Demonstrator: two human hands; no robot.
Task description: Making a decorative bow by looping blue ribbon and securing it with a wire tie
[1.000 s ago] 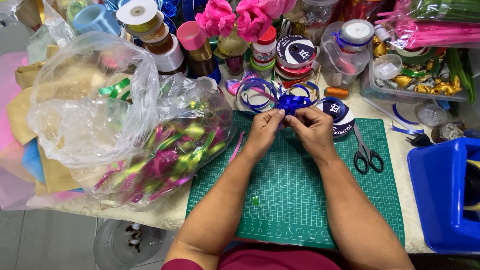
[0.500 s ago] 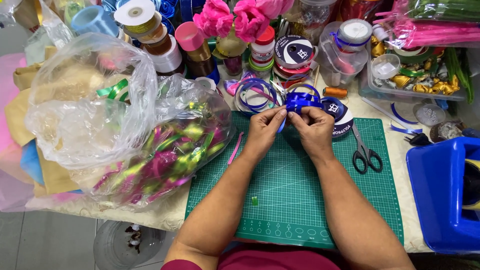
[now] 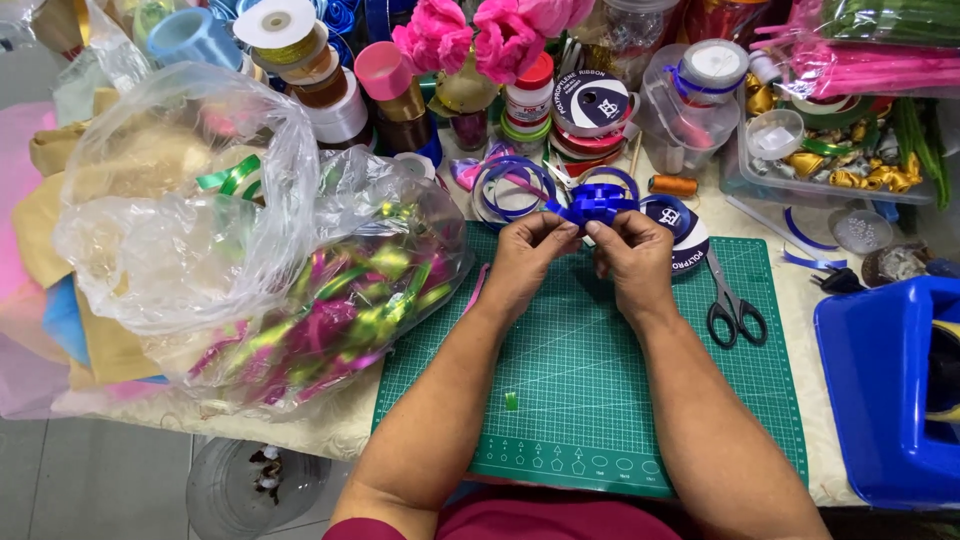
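Note:
Both my hands meet over the far edge of a green cutting mat (image 3: 610,390). My left hand (image 3: 530,255) and my right hand (image 3: 630,258) pinch a small shiny blue ribbon bow (image 3: 592,204) between their fingertips. A loose blue ribbon (image 3: 510,185) curls in loops behind the bow and runs off it. A blue ribbon spool (image 3: 682,232) lies flat just right of my right hand, partly hidden by it.
A large clear plastic bag (image 3: 280,290) of green and magenta bows lies left of the mat. Black-handled scissors (image 3: 733,305) rest on the mat's right side. A blue bin (image 3: 885,390) stands at the right edge. Ribbon spools (image 3: 330,90) and pink flowers (image 3: 480,35) crowd the back.
My fingers have shifted slightly on the blue bow, working its loops; hands stay in the same place above the mat's far edge.

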